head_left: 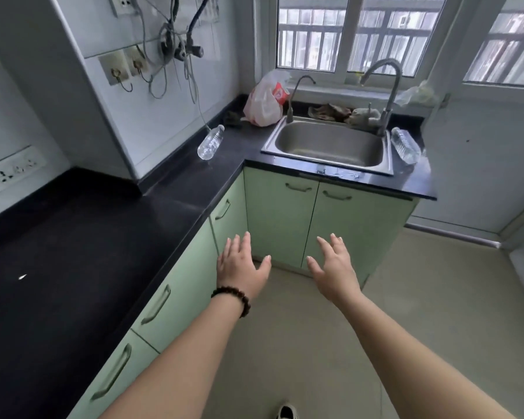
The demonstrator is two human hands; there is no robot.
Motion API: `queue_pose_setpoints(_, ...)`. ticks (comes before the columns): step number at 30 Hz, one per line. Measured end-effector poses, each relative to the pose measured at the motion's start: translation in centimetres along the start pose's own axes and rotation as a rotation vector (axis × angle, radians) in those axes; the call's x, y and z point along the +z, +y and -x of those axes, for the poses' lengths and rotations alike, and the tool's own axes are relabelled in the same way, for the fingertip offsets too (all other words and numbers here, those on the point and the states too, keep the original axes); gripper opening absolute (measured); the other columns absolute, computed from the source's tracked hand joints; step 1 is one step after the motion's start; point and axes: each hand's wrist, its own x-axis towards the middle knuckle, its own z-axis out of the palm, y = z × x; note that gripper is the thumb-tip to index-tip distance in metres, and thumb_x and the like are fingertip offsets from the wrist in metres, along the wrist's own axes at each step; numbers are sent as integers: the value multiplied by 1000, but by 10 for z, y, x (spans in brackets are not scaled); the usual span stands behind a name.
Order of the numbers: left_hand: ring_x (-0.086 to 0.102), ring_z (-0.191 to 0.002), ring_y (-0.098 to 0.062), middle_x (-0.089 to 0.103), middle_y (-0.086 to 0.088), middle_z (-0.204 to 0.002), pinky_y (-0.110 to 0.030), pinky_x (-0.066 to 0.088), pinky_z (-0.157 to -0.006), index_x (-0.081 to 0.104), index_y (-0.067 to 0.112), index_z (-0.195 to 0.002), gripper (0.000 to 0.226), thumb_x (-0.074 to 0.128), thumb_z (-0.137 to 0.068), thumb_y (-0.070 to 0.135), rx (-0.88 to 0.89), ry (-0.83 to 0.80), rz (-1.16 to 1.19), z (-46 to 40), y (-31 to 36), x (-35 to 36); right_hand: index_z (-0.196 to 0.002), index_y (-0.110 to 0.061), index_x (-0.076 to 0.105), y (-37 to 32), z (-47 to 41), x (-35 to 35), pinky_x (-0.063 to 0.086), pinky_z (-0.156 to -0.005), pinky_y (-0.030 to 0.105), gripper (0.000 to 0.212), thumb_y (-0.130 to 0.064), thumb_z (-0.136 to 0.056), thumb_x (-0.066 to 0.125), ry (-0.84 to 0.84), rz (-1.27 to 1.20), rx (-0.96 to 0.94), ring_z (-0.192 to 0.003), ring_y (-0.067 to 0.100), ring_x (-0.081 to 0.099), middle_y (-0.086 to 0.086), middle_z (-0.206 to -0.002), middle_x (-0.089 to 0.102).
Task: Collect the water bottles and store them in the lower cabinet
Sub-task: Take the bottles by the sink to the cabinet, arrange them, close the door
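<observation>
Two clear bottles lay on their sides on the black counter point(176, 189): bottle 1 point(211, 142) left of centre in the upper half, cap toward the wall, close to the tiled wall w/ a thin wire hanging just by its cap; bottle 2 point(405, 145) at upper right, just beside the sink's point(328, 145) right rim, near the counter's end. Both well apart, sink between them. The lower cabinet point(312, 225) sat under the sink at frame centre, two pale green doors closed, each w/ a metal handle near its top. Left hand point(242, 263) at centre, low, palm down, fingers spread, thumb out to the right, holding nothing; dark bead bracelet point(233, 299) on that wrist. Right hand point(333, 263) just right of it, also palm down w/ fingers spread and empty. Both hands hovered in front of the cabinet doors; can't tell if they touched them. More green drawers point(161, 300) ran down the lower left under the counter. Behind the sink, upper centre: two taps, a pink-white plastic bag point(263, 101) at the back left corner, crumpled rags by the tall tap point(383, 92). Window w/ bars across the top. Sockets and loose cables on the wall, upper left. A shoe tip point(286, 412) at bottom edge on the beige floor.
</observation>
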Motion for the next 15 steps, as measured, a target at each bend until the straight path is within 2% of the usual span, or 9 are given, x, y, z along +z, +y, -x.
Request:
queue_pose_setpoints(6,9,-148,-21,19,-7,-159,-38,11,-119,16,19,-153,75,47,-92,51,-31,25,-1,-123,19,0,-148,-17,30,-29,-137,-7,10,-120,35,59,-34,-96,50,-39,12,-63,-148,18,-1,7,-160,9)
queue_pose_setpoints(15,15,-146,-26,22,-11,-157,-42,15,-118,19,16,-152,77,49,-90,51,-129,86,8,-307,-19,-11,-148,-19,32,-68,-305,38,11,-120,34,58,-35,-95,52,-91,10,-108,-148,15,-1,3,-161,9)
